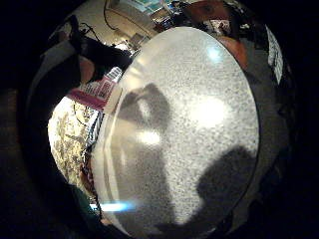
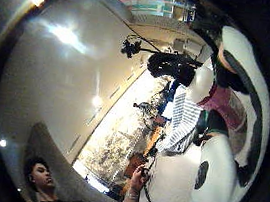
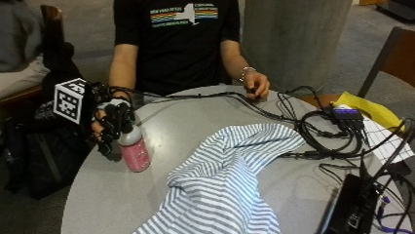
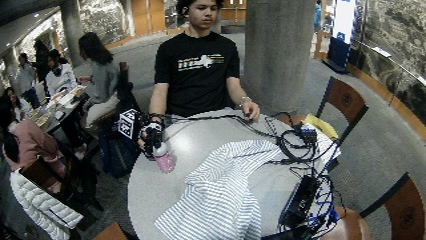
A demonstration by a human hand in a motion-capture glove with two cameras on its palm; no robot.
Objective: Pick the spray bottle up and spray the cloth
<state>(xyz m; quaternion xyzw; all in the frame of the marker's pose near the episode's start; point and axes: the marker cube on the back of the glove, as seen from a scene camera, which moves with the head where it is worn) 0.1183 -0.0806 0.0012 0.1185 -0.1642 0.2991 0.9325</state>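
**A:** One gloved right hand (image 3: pixel 111 125) is the thing to follow. It sits near the table's (image 3: pixel 195 114) left edge as the outside view shows it, fingers curled round the white head of a spray bottle (image 3: pixel 133 148).

**B:** Is the bottle lifted?

**A:** It looks as though the pink body stands upright on the table, or only just clear of it — I cannot tell which. The grip is high, on the sprayer head and neck and not on the pink body, probably so a finger can reach the trigger.

**B:** Where is the cloth?

**A:** A blue-and-white striped cloth (image 3: pixel 220 185) lies rumpled across the middle of the table and runs down to its near edge. It is just beside the bottle but not touching it, on the side away from the hand.

**B:** Which way does the nozzle face?

**A:** The fingers hide it. From where the cloth lies, I would judge the bottle needs raising and turning toward the stripes before spraying.

**B:** And the other hand?

**A:** The bare left hand (image 3: pixel 254 86) rests at the table's far edge, on a bundle of black cables (image 3: pixel 311 129) — well apart from both bottle and cloth. Yellow paper (image 3: pixel 366 109) lies past the cables at the right edge.
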